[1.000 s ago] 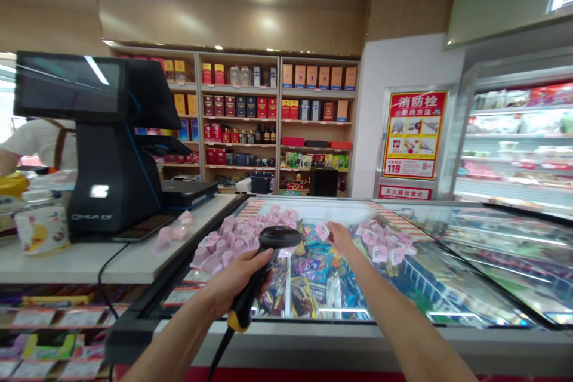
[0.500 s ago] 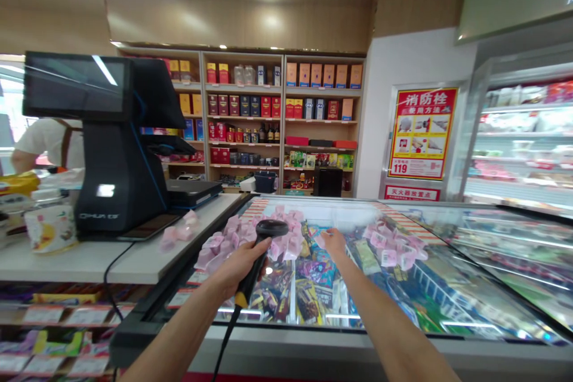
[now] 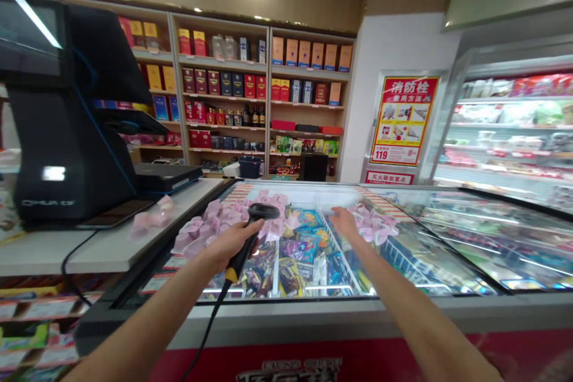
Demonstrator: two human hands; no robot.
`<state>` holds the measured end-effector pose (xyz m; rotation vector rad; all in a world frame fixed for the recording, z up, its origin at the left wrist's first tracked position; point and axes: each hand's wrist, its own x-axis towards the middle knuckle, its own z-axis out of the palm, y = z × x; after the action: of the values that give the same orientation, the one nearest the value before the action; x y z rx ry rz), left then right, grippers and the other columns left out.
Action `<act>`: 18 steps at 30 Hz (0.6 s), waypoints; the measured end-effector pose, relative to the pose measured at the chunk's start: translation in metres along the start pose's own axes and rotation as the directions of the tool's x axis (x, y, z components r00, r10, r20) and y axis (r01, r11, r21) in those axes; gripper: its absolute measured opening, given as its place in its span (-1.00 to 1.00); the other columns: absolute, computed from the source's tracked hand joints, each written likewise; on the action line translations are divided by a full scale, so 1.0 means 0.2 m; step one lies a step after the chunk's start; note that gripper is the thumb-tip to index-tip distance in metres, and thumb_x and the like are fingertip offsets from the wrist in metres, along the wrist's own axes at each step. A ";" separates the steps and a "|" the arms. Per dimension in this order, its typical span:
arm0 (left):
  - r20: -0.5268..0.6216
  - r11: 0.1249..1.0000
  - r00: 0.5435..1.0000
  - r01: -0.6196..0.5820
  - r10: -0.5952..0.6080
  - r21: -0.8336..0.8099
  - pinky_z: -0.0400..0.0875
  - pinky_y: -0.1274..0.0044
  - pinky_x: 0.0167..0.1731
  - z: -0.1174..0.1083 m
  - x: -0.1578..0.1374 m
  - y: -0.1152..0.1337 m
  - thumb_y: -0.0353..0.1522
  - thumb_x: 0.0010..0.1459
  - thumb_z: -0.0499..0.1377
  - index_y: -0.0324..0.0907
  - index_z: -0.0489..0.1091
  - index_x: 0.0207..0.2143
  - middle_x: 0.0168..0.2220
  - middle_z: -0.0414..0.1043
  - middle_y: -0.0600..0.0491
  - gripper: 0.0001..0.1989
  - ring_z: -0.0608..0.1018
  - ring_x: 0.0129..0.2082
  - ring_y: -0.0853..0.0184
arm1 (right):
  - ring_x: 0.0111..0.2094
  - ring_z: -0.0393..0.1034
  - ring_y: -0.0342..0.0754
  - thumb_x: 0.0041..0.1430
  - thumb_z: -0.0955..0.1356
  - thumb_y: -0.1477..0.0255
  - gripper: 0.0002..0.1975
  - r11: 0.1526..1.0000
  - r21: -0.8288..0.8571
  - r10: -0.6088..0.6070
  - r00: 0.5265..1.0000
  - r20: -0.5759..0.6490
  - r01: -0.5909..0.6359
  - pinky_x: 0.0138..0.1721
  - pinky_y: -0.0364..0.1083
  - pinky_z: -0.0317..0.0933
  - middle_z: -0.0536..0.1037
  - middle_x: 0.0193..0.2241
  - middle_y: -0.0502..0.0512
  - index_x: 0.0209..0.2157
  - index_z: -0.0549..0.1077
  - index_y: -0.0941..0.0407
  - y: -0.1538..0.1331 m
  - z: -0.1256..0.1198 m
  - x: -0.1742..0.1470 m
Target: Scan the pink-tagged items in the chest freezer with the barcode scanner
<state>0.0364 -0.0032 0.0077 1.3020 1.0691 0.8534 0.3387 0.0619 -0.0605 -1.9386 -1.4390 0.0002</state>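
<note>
My left hand (image 3: 239,239) is wrapped round the black handle of a barcode scanner (image 3: 263,211), with its cord hanging down toward me. Beneath and behind the scanner spreads a large heap of small pink packets (image 3: 210,221) on the glass top of a chest freezer (image 3: 322,196). My right hand (image 3: 344,222) hovers over the glass at the left edge of a second, smaller pile of pink packets (image 3: 375,224). Its fingers point left, slightly apart, and no packet shows in them.
On the left counter (image 3: 107,252) stands a black checkout terminal (image 3: 67,131), with a few pink packets (image 3: 152,216) near the counter's edge. Bagged frozen goods (image 3: 308,245) lie under the glass. Shelves of boxes (image 3: 224,83) line the back wall, and a lit cooler (image 3: 514,125) stands at right.
The view has turned right and down. My right hand has moved right toward the smaller pile, and the pink packet at its fingertips no longer shows. My left hand keeps the scanner.
</note>
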 end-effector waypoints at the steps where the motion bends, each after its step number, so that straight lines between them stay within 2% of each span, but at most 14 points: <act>1: 0.006 1.000 1.000 0.005 -0.005 0.008 0.20 0.64 -0.70 0.00 -0.01 0.00 -0.13 -0.20 0.16 -0.22 0.21 -0.53 -0.68 0.29 0.16 -0.66 0.34 -0.70 0.49 | -0.15 0.25 -0.01 -0.04 0.18 0.51 -0.64 0.998 -0.061 0.010 1.000 -0.010 -0.011 -0.12 -0.12 0.04 0.41 -0.20 0.24 -0.15 0.33 0.29 0.06 -0.08 -0.01; 3: 0.019 1.000 1.000 0.005 -0.005 0.029 0.19 0.65 -0.70 -0.01 -0.03 0.02 -0.14 -0.19 0.16 -0.22 0.21 -0.54 -0.69 0.30 0.16 -0.67 0.34 -0.70 0.50 | -0.11 0.22 0.03 -0.06 0.19 0.56 -0.66 0.980 -0.200 0.009 1.000 0.009 -0.007 -0.10 -0.08 0.01 0.40 -0.19 0.26 -0.19 0.36 0.25 0.17 -0.20 -0.02; 5: 0.029 0.999 1.000 -0.005 0.003 0.054 0.19 0.65 -0.71 -0.03 -0.06 0.05 -0.14 -0.18 0.15 -0.22 0.21 -0.55 -0.69 0.29 0.16 -0.68 0.34 -0.71 0.50 | -0.13 0.23 0.09 -0.09 0.19 0.62 -0.70 0.955 -0.297 0.019 0.999 0.037 -0.007 -0.11 -0.01 0.01 0.42 -0.24 0.31 -0.28 0.42 0.26 0.25 -0.27 -0.05; 8: 0.038 0.996 0.999 -0.019 0.016 0.089 0.18 0.64 -0.72 -0.05 -0.10 0.13 -0.14 -0.16 0.15 -0.22 0.22 -0.55 -0.70 0.29 0.16 -0.68 0.33 -0.71 0.49 | -0.16 0.24 0.19 -0.14 0.17 0.68 -0.72 0.938 -0.345 0.041 0.998 0.040 -0.025 -0.18 0.10 0.03 0.45 -0.32 0.38 -0.41 0.45 0.27 0.32 -0.30 -0.08; 10: 0.048 0.994 0.998 -0.031 0.026 0.104 0.18 0.64 -0.72 -0.06 -0.12 0.18 -0.14 -0.16 0.14 -0.22 0.22 -0.55 -0.70 0.29 0.15 -0.69 0.33 -0.72 0.49 | -0.18 0.26 0.20 -0.13 0.17 0.67 -0.73 0.919 -0.394 0.051 0.997 0.050 -0.028 -0.22 0.13 0.04 0.46 -0.35 0.33 -0.45 0.45 0.22 0.34 -0.29 -0.09; 12: 0.069 0.993 0.997 -0.044 0.037 0.107 0.20 0.63 -0.71 -0.04 -0.12 0.21 -0.15 -0.15 0.14 -0.22 0.22 -0.54 -0.69 0.29 0.15 -0.69 0.34 -0.72 0.49 | -0.23 0.29 0.18 -0.12 0.19 0.62 -0.77 0.942 -0.334 0.058 0.997 0.040 -0.041 -0.23 0.13 0.04 0.48 -0.40 0.28 -0.50 0.45 0.19 0.34 -0.27 -0.08; 14: 0.099 0.994 0.994 -0.055 0.046 0.091 0.21 0.63 -0.70 -0.01 -0.11 0.21 -0.14 -0.14 0.12 -0.21 0.23 -0.52 -0.68 0.29 0.15 -0.70 0.34 -0.71 0.49 | -0.27 0.32 0.15 -0.12 0.22 0.59 -0.82 0.987 -0.152 0.062 0.998 0.003 -0.061 -0.24 0.09 0.07 0.49 -0.44 0.26 -0.57 0.44 0.18 0.32 -0.24 -0.07; 16: 0.127 0.997 0.991 -0.053 0.045 0.061 0.22 0.63 -0.68 0.04 -0.09 0.16 -0.13 -0.11 0.09 -0.20 0.22 -0.50 -0.66 0.28 0.16 -0.70 0.34 -0.70 0.50 | -0.32 0.34 0.11 -0.14 0.24 0.57 -0.85 0.996 0.033 0.082 0.996 -0.047 -0.080 -0.27 0.00 0.11 0.49 -0.48 0.25 -0.61 0.43 0.18 0.28 -0.21 -0.05; 18: 0.142 0.999 0.989 -0.033 0.029 0.027 0.22 0.63 -0.68 0.10 -0.07 0.08 -0.13 -0.08 0.06 -0.20 0.20 -0.48 -0.65 0.28 0.15 -0.70 0.33 -0.69 0.51 | -0.38 0.37 0.04 -0.14 0.25 0.54 -0.87 0.985 0.129 0.123 0.989 -0.084 -0.112 -0.35 -0.07 0.16 0.49 -0.54 0.20 -0.62 0.42 0.17 0.23 -0.17 -0.03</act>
<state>0.0514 -0.0209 0.0237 1.3863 0.9550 0.7591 0.3891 0.0329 -0.0625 -1.8940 -1.2342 0.0522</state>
